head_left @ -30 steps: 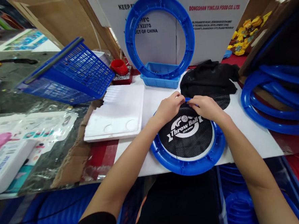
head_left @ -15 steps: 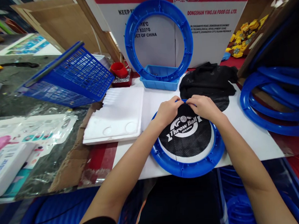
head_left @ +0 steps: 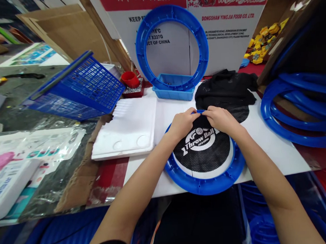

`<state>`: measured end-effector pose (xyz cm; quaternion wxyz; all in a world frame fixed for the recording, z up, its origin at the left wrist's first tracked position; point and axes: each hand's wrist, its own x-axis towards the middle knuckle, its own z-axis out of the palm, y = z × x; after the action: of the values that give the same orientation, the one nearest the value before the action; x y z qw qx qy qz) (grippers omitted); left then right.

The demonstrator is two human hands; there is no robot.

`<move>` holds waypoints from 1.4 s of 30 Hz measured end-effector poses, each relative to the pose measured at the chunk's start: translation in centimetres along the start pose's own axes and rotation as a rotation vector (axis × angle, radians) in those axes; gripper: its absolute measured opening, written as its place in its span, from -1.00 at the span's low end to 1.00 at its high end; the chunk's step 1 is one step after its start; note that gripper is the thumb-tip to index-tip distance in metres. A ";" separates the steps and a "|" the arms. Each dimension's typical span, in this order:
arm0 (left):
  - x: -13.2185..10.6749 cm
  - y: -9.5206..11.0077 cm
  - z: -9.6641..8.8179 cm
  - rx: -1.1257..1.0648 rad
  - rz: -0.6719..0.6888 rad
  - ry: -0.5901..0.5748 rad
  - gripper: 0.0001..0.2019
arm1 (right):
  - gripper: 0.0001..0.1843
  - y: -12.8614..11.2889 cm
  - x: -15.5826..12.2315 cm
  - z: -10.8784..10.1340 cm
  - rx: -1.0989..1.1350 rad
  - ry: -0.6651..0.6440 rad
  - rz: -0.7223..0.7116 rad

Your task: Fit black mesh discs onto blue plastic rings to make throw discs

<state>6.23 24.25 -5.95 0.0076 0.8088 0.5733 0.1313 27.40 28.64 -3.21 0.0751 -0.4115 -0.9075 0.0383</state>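
Observation:
A blue plastic ring (head_left: 205,185) lies flat at the table's front edge. Inside it is a round black mesh disc (head_left: 209,159) printed "Throw Ball", with a white gap between its near edge and the ring. At the far rim, my left hand (head_left: 183,125) and my right hand (head_left: 220,121) meet almost fingertip to fingertip. Their fingers are closed, pinching the mesh edge against the ring. Both hands cover parts of that rim, so the exact grip is partly hidden. Just beyond my right hand lies a heap of black mesh cloth (head_left: 224,87).
Another blue ring (head_left: 170,12) stands upright in a light blue tray (head_left: 174,95) against a printed carton (head_left: 227,46). To the left are a white foam block (head_left: 127,128) and a tilted blue basket (head_left: 80,88). More blue rings (head_left: 279,133) are stacked at right.
My fingertips have drawn closer together at the far rim, the right hand shifting slightly left. The ring and mesh stay in place; the view has tilted slightly.

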 end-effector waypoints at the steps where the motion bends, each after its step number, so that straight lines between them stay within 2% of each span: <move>1: 0.0 0.0 0.0 0.003 0.004 0.003 -0.52 | -0.57 0.1 0.0 0.1 0.015 0.003 -0.004; 9: -0.2 0.0 0.3 0.001 0.024 0.031 -0.54 | -0.55 1.1 0.2 0.9 0.145 0.048 -0.035; 18: -0.2 0.1 -0.2 0.046 0.035 -0.015 -0.52 | -0.56 -0.2 -0.4 0.5 -0.030 -0.015 0.011; 25: -0.3 -0.3 -0.9 0.118 0.080 -0.033 -0.48 | -0.57 1.8 0.3 2.1 0.321 0.112 -0.076; 34: -0.4 -2.0 -0.2 -0.012 0.136 0.011 -0.44 | -0.59 2.8 0.4 3.0 0.410 0.185 -0.111; 39: -0.5 -2.0 -0.4 -0.017 0.125 0.001 -0.44 | -0.57 2.7 0.4 2.7 0.392 0.149 -0.086; 42: -0.6 -1.5 -0.7 0.019 0.095 -0.026 -0.42 | -0.53 1.4 -0.2 2.1 0.242 0.100 -0.041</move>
<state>4.51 24.13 -5.62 0.0009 0.8367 0.5353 0.1155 28.21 29.38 -5.46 0.1700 -0.3824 -0.8995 0.1253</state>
